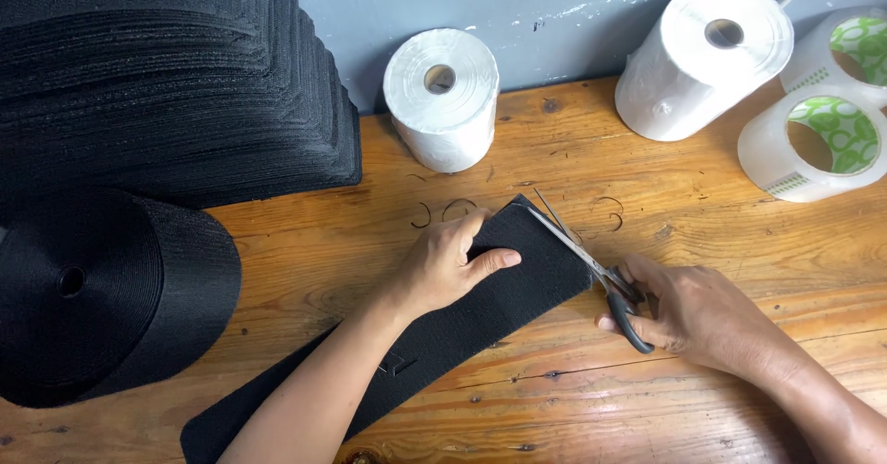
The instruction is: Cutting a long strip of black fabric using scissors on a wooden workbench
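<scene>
At the far left a tall stack of black cut pieces rises against the grey wall, and just near of it a big black roll lies on its side on the wooden counter. A long black strip runs from the near left edge diagonally up toward the middle of the counter. The left hand lies flat on the strip's far end, fingers spread and pressing it down, thumb pointing right. A white roll stands far of that hand, by the wall. At the strip's right end the scissors sit with their blades parted along the cut edge; whether the lower blade slips under the fabric is hard to tell. The right hand is closed around the black scissor handles, just right of the strip. The two hands are near each other, not touching. At the far right lie another white roll and two rolls of clear tape.
</scene>
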